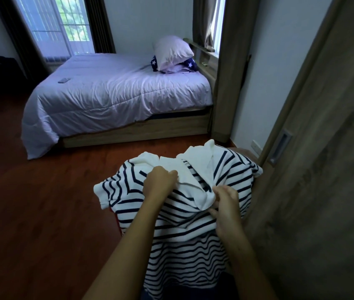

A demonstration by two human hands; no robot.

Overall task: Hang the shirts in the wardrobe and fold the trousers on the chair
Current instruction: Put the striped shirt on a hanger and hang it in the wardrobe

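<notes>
One striped polo shirt (178, 226) is held just beside a wooden sliding door (323, 191). Its white collar is gripped by the left hand (160, 182), whose fingers are curled into the cloth. A fold of the collar is pinched by the right hand (225, 202). What lies under the shirt is hidden, save a red edge (116, 217). One remote (64, 80) is seen on the bed (117, 94).

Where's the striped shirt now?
The striped shirt is low in the head view, gripped near its collar by left hand and right hand, beside the wooden door.
</notes>
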